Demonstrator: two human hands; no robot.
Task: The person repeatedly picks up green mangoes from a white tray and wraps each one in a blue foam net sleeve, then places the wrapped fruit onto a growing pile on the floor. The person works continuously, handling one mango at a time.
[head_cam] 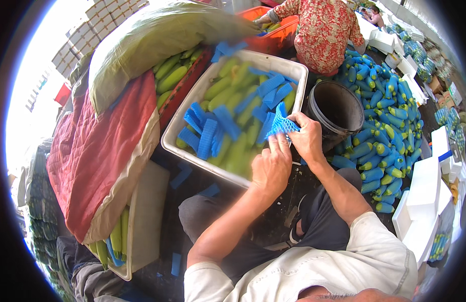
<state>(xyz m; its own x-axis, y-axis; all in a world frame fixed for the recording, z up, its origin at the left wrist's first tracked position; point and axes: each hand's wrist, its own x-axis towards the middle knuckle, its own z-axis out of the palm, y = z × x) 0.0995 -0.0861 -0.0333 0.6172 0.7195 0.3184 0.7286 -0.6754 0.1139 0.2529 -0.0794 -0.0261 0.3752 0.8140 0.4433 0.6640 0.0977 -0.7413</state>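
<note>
Between my two hands a blue foam net sleeve [281,124] is stretched out above the right side of a white plastic crate [202,164]. My right hand [308,134] pinches its edge. The fingers of my left hand [272,166] reach up into or against its lower end; which of the two is hard to tell. Inside the crate lie green zucchini [221,92], partly blurred, with flat blue foam net sleeves [207,139] scattered over them.
A dark bucket [335,107] stands right of the crate. Beyond it is a heap of sleeved zucchini [384,151]. A co-worker in a red patterned top [327,34] sits ahead by an orange crate [270,41]. A red quilt [108,162] covers crates at left. White foam boxes [423,188] stand at right.
</note>
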